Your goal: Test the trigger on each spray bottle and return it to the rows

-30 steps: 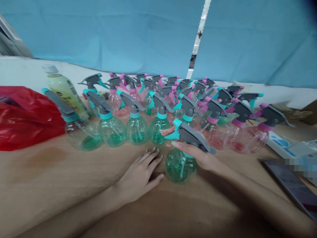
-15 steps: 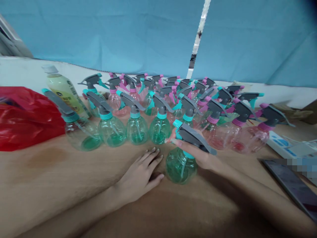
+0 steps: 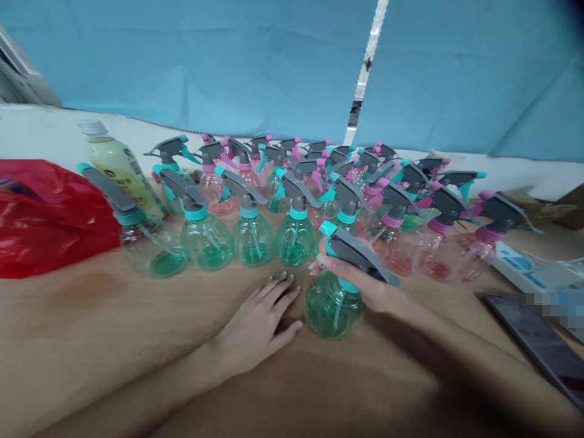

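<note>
My right hand (image 3: 365, 283) is wrapped around the neck and trigger of a green spray bottle (image 3: 333, 307) with a grey and turquoise head. The bottle is upright, close to the tabletop; whether its base touches I cannot tell. My left hand (image 3: 260, 319) lies flat on the wooden table (image 3: 114, 353), fingers stretched out, just left of that bottle and not touching it. Behind both hands stands a front row of spray bottles, among them a green one (image 3: 294, 240) with a turquoise collar and a pink one (image 3: 469, 255) with a pink collar.
More spray bottles crowd the back, by the wall under a blue cloth (image 3: 228, 67). At left are a red plastic bag (image 3: 55, 219) and a drink bottle (image 3: 121, 167) with a white cap. A dark flat device (image 3: 533, 340) and a white-and-blue box (image 3: 515, 261) lie at right.
The fingers of my right hand have shifted slightly on the trigger of the spray bottle. My left hand and the other bottles have stayed in place.
</note>
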A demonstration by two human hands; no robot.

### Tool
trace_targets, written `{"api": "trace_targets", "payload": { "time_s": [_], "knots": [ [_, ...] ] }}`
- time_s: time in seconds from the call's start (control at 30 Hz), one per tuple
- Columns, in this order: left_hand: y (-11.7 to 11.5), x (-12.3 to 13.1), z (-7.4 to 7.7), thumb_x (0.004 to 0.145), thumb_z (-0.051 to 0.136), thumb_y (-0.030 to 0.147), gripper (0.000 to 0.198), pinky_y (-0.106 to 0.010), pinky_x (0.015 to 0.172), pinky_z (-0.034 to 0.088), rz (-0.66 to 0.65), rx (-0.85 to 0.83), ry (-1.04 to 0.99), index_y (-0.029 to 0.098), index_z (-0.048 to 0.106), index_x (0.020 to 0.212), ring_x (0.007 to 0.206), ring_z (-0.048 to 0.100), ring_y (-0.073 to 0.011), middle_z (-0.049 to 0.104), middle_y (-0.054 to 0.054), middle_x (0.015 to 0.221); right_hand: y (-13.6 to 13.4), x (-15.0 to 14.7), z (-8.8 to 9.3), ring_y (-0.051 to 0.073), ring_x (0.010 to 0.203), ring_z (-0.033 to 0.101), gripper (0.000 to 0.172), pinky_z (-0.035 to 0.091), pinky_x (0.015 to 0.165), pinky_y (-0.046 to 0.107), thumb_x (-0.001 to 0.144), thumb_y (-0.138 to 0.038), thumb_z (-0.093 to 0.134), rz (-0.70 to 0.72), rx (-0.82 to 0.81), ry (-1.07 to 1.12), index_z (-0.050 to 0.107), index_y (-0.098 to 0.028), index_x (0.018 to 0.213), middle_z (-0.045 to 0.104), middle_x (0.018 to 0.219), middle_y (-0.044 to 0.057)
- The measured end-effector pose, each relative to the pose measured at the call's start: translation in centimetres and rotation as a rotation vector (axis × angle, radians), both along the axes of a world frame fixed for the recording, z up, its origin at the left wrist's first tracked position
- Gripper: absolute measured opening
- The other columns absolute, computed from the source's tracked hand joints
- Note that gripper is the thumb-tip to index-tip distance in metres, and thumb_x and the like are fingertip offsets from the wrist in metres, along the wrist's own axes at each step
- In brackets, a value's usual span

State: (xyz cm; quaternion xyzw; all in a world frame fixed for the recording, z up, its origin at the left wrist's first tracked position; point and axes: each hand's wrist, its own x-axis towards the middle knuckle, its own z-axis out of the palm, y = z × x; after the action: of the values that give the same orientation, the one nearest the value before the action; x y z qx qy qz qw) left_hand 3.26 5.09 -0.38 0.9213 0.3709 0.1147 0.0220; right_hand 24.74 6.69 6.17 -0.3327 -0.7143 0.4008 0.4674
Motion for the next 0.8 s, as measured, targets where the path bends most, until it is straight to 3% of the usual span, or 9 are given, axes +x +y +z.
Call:
{"api": "trace_targets", "payload": {
  "time_s": [0.3,0.57,0.8],
  "knots": [
    [-0.04,0.06,0.15,0.095,0.047,0.043,0.054,-0.043,0.109,0.030,0.006,0.001,0.012,0.010,0.042,0.137,0.135,0.034,-0.0262,0.041,-0.013,0.145,-0.10,-0.01,0.41,0.015,0.071,0.056,0.018,0.047,0.067,0.030,0.085,-0.040,0.058,0.015,0.009,-0.019,0.063,-0.026,0.094,0.059,0.079,0.000],
    [-0.08,0.12,0.27,0.095,0.046,0.043,0.053,-0.042,0.110,0.029,0.008,0.001,0.010,0.012,0.041,0.138,0.135,0.033,-0.0258,0.041,-0.012,0.145,-0.17,0.18,0.09,0.015,0.073,0.055,0.022,0.048,0.072,0.030,0.085,-0.042,0.058,0.025,-0.028,-0.025,0.061,-0.026,0.100,0.058,0.088,0.001],
    [0.00,0.08,0.10,0.095,0.046,0.044,0.053,-0.043,0.110,0.029,0.008,0.002,0.003,0.012,0.041,0.137,0.135,0.033,-0.0257,0.040,-0.013,0.145,-0.23,0.18,0.23,0.013,0.060,0.047,0.020,0.046,0.070,0.031,0.085,-0.041,0.059,0.026,-0.025,-0.031,0.061,-0.028,0.100,0.054,0.077,-0.001]
  ]
}}
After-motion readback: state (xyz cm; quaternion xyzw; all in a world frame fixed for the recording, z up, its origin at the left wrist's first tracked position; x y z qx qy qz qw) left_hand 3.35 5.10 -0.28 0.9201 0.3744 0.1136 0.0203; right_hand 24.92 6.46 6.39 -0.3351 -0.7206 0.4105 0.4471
